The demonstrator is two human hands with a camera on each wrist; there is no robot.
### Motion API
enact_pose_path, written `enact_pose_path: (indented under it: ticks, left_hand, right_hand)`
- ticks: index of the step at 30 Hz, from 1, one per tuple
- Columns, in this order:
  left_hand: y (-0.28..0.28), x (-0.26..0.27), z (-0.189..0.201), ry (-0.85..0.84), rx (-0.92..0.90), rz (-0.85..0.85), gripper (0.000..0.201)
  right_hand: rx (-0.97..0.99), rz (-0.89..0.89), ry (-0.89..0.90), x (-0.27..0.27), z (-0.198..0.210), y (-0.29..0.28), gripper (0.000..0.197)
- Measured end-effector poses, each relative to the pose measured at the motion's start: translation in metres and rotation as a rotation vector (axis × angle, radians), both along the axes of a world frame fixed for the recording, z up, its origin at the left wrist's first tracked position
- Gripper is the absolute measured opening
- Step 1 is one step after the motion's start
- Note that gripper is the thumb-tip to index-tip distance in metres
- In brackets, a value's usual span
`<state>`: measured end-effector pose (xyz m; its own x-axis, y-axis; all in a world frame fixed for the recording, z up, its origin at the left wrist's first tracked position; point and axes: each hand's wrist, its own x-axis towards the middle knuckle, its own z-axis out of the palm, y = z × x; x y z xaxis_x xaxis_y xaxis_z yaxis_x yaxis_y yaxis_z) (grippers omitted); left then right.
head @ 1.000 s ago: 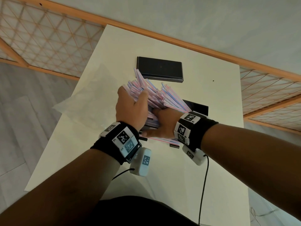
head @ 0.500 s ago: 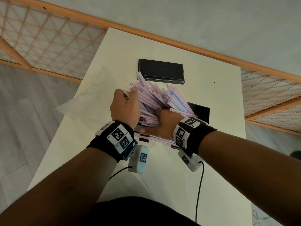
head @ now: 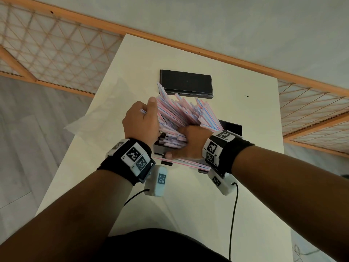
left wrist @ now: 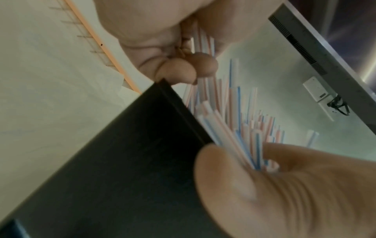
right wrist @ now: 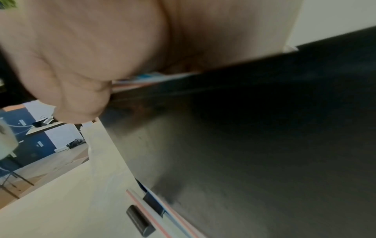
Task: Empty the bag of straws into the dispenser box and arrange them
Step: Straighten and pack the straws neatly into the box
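A thick bundle of pink-and-blue striped straws stands slanted in the black dispenser box, fanning out toward the far side. My left hand grips the bundle's left side, fingers curled round the straws above the box wall. My right hand holds the lower ends from the right; its fingers are buried among the straws and its thumb points left over the box front. The palm lies over the box rim. A few straws lie in the front tray.
The box's flat black lid lies farther back on the white table. A crumpled clear plastic bag lies at the table's left edge. Cables hang from both wrist cameras near me.
My left hand has slid farther up the bundle's left side, and the straws have spread into a wider fan. The right hand has stayed low at the box.
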<state>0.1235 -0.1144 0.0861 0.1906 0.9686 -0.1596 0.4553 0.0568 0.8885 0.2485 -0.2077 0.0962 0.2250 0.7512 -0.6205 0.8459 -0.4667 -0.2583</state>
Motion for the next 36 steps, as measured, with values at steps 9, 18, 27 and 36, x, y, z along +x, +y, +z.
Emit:
enact_pose_path:
  ticks: [9, 18, 27, 36]
  left_hand:
    - [-0.013, -0.003, 0.007, -0.055, -0.06, -0.053, 0.057]
    - [-0.038, 0.009, 0.003, 0.068, -0.188, -0.271, 0.094]
    - [-0.039, 0.004, -0.008, 0.129, -0.089, -0.315, 0.105]
    - [-0.036, 0.006, -0.008, 0.144, -0.126, -0.31, 0.097]
  right_hand:
    - [-0.052, 0.013, -0.133, -0.005, 0.006, 0.003, 0.072]
    - [0.028, 0.068, -0.089, -0.017, 0.009, 0.003, 0.047]
    - [0.178, 0.083, -0.106, -0.025, 0.011, -0.001, 0.041]
    - [0.293, 0.075, -0.083, -0.035, 0.003, 0.008, 0.04]
